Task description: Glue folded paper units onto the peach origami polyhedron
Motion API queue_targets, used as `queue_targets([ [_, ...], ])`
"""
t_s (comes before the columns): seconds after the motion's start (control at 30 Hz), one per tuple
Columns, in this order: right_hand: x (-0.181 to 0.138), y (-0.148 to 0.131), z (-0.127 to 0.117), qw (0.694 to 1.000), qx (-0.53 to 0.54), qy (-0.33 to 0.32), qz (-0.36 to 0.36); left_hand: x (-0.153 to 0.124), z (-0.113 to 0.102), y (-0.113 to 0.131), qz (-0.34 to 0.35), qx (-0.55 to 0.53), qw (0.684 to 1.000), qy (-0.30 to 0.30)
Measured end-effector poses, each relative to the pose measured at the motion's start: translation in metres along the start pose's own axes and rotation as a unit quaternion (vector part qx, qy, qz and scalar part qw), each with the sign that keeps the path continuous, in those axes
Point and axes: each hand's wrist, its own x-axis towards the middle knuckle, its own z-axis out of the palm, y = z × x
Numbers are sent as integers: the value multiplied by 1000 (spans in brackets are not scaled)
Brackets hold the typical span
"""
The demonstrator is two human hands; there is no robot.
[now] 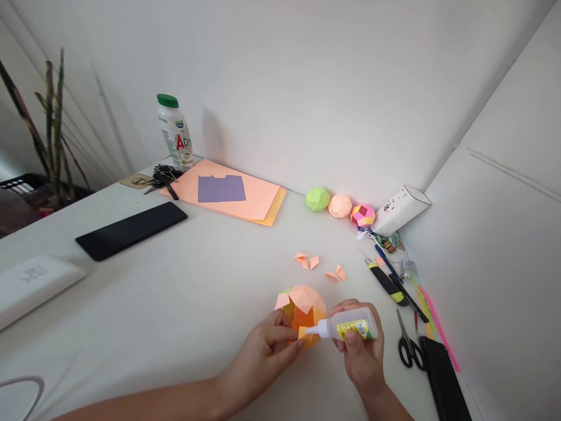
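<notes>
My left hand (267, 345) is closed on a hollow, faceted paper ball (304, 299), peach outside at the top and orange within, with an opening facing me. In my right hand (366, 356) is a small translucent glue bottle (353, 324) with a yellow label, lying nearly level. Its white nozzle points left, its tip at a small orange flap of the ball near my left fingertips. Whether glue is coming out is too small to tell. Just beyond the ball lie several small folded peach paper pieces (314, 262). Part of the ball is hidden behind my fingers.
Three finished paper balls (340, 206) stand by the wall. Rightward lie a utility knife (386, 283), black scissors (409, 348) and a black phone-like slab (445, 380). Paper sheets (258, 196), a green-capped bottle (176, 131) and a black flat object (131, 231) are at left.
</notes>
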Motion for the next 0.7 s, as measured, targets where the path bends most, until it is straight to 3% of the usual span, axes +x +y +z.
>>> queue_targets([
  [0.17, -1, -2, 2, 1000, -13, 6, -3, -1, -1, -2, 26, 25, 999, 20],
  [0.37, -4, -3, 1, 1000, 8, -16, -24, -2, -1, -5, 8, 13, 1000, 14],
  [0.5, -4, -7, 1, 996, -4, -49, -81, -3, -1, -1, 24, 43, 999, 23],
  [0.7, -6, -17, 2, 968, -114, -72, -213, -4, -2, -1, 16, 33, 999, -7],
])
